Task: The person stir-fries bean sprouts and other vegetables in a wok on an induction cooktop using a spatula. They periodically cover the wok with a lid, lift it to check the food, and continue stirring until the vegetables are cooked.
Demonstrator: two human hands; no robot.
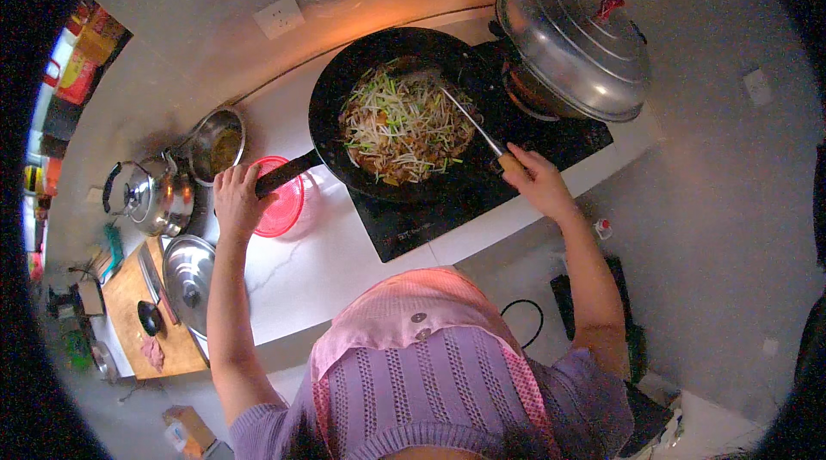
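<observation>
A black wok (329, 144) stands on a black glass cooktop (413, 234), tilted in view, with its handle towards the left. My left hand (239, 198) is closed around the end of that handle. In the wok lies a heap of bean sprouts with green pieces and brown bits of food (406, 124). My right hand (539, 179) grips the wooden handle of a metal-shafted spatula or ladle (474, 121); its head is hidden among the food at the wok's far right. A red plastic lid or basket (281, 208) sits beneath the wok handle on the white counter.
A large pot with a domed metal lid (574, 47) stands at the right. Leftward are a metal bowl (235, 131), a steel kettle (158, 195), a round lid (190, 273), and a wooden cutting board (122, 305) bearing a knife (151, 273) and a small black bowl (150, 318).
</observation>
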